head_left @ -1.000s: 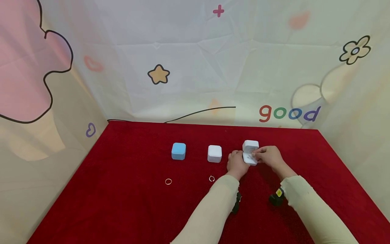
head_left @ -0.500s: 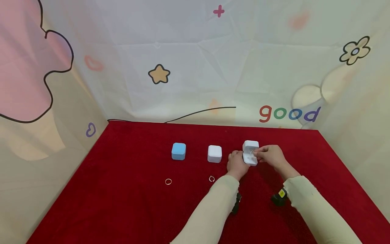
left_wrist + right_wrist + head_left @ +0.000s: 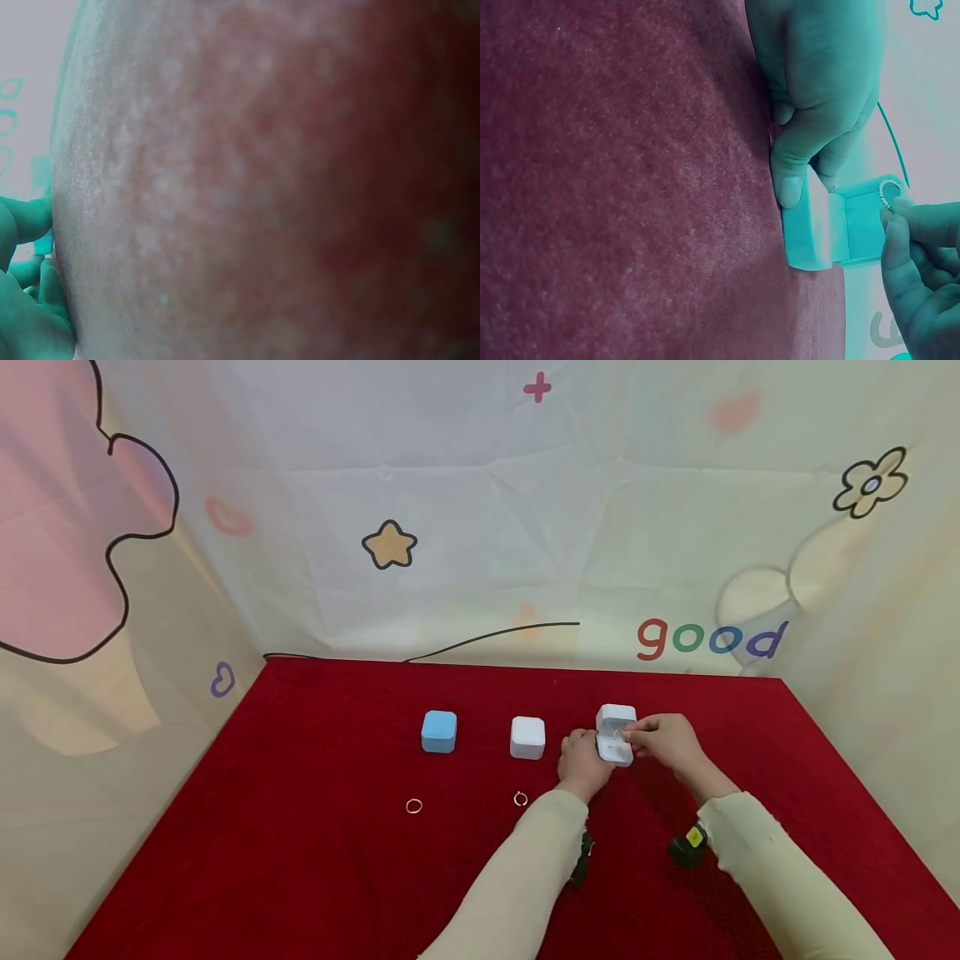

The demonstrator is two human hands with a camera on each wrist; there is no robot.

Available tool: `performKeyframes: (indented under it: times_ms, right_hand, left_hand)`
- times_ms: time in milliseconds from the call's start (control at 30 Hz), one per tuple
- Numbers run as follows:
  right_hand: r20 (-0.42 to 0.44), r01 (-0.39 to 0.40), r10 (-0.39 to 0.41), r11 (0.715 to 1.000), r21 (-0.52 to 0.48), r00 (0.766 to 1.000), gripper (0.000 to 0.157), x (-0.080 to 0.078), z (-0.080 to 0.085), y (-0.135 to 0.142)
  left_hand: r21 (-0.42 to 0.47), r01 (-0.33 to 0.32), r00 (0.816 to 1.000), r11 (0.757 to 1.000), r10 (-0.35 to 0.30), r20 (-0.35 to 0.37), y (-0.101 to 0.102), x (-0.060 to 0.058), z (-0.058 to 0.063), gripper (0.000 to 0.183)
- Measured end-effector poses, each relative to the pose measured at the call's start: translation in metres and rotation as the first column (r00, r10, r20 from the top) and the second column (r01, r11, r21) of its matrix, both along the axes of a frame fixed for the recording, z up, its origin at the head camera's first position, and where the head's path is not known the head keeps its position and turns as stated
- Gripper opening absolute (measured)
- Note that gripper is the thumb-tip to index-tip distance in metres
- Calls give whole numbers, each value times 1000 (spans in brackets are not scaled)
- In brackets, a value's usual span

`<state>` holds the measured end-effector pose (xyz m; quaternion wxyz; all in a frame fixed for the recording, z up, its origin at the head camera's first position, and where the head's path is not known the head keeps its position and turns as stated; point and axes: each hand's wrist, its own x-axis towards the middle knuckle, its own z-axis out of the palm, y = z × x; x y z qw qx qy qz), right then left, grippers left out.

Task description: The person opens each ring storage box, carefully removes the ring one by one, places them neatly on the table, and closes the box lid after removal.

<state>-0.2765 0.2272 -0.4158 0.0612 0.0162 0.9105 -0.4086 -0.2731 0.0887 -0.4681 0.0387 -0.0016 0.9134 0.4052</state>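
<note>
On the red tablecloth, at the right of the row, a white ring box (image 3: 617, 716) stands with its lid raised. My left hand (image 3: 585, 762) grips its base from the left side, the thumb against the near wall in the right wrist view. From the right, my right hand (image 3: 669, 745) pinches a ring (image 3: 882, 197) between thumb and fingertips. The ring is upright, in front of the raised lid and above the base. In the left wrist view the cloth fills most of the picture, with some fingers (image 3: 34, 322) at the left edge.
A closed white box (image 3: 528, 738) and a closed light-blue box (image 3: 439, 732) stand to the left. Nearer me lie an open-ended ring (image 3: 521, 799), close to my left sleeve, and a gold-coloured ring (image 3: 414, 807). A printed curtain (image 3: 465, 593) hangs behind the table.
My right hand has risen slightly, bringing the ring up from the box's base to in front of the lid. The left hand has stayed on the box.
</note>
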Motion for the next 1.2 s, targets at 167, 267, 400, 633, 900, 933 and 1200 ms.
performKeyframes:
  times_ms: [167,267,400,633,900,933,1200]
  right_hand:
    - [5,1,-1,1000,-27,1000,34,2,2,1]
    - [9,1,0,999,-40,1000,34,4,3,1]
    - [7,-10,10,999,-42,1000,34,7,5,3]
    - [3,-10,10,999,-37,1000,32,13,4,3]
    - [22,-7,8,999,-38,1000,33,19,4,5]
    - [25,-7,8,999,-40,1000,32,20,4,5]
    - [20,-9,10,999,-44,1000,32,24,2,8]
  left_hand:
    - [-1,0,1000,1000,0,-1,0,0,0,42]
    - [-9,0,1000,1000,0,1,-1,0,1,44]
    - [-23,-2,1000,1000,2,0,-1,2,4,45]
    - [-32,-3,1000,999,3,-5,-2,4,6,43]
    - [-29,-4,1000,1000,4,-1,-1,1,3,42]
    - [-28,-4,1000,1000,4,-2,-1,1,3,42]
    - [-36,-8,1000,999,7,-13,0,3,4,42]
